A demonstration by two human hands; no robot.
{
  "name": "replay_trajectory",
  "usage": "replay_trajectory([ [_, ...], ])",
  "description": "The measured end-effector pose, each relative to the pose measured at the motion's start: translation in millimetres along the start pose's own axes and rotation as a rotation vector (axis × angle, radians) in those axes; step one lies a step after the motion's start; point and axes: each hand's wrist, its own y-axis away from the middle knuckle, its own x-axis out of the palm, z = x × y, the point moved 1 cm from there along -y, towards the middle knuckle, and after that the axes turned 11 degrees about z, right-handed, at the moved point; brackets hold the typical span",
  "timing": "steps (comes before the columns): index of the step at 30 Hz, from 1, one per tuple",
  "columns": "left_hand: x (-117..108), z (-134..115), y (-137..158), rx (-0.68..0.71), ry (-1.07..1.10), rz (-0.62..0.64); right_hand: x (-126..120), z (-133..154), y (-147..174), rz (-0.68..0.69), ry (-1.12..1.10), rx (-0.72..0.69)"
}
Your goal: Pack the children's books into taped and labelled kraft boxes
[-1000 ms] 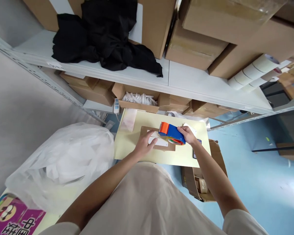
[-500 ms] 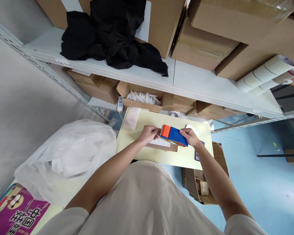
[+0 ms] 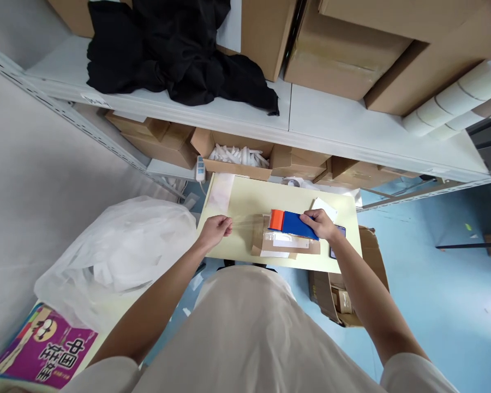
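My right hand [image 3: 318, 222] grips a blue and orange tape dispenser [image 3: 298, 224] by its blue end, above a small cardboard box [image 3: 258, 240]. Clear tape shows shiny on the box, partly under the dispenser. My left hand [image 3: 215, 232] is closed in a pinch, to the left of the box and apart from it. A faint clear strip of packing tape [image 3: 247, 222] seems to stretch from those fingers to the dispenser's orange end. The box lies on a pale yellow table [image 3: 241, 196].
Beside my right forearm lies a phone [image 3: 339, 236], with a white paper [image 3: 324, 207] behind it. A grey shelf [image 3: 245, 124] with cartons and black cloth [image 3: 180, 54] overhangs the back. A white plastic bag [image 3: 123, 245] is at left, an open carton [image 3: 331, 300] on the floor at right.
My left hand has moved left, away from the dispenser, drawing out tape. More of the cardboard box now shows below the dispenser, which stays in my right hand.
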Motion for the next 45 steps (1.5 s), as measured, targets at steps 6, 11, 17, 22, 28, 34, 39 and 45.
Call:
replay_trajectory([
  [6, 22, 27, 5, -0.022, -0.005, 0.071, -2, -4, 7, 0.058, -0.036, -0.023],
  [11, 55, 62, -19, -0.011, -0.143, 0.051, 3, -7, 9, 0.049, -0.026, -0.041],
  [17, 81, 73, -34, -0.014, -0.307, -0.002, 6, -4, 8, 0.044, 0.034, -0.062],
  [22, 89, 62, -33, -0.040, -0.490, -0.087, 8, -3, 5, 0.023, 0.033, -0.054],
  [28, 78, 72, -31, -0.044, -0.609, -0.084, 11, -3, 4, 0.001, 0.042, -0.052],
  [34, 66, 30, -29, 0.615, -0.842, 0.356, 11, -4, 4, 0.020, 0.045, -0.053],
  [39, 80, -4, -45, 0.646, -1.003, 0.532, 10, 0, 3, 0.042, 0.044, -0.063],
  [45, 72, -3, -48, 0.621, -0.976, 0.490, 4, 12, -3, 0.065, 0.246, -0.080],
])
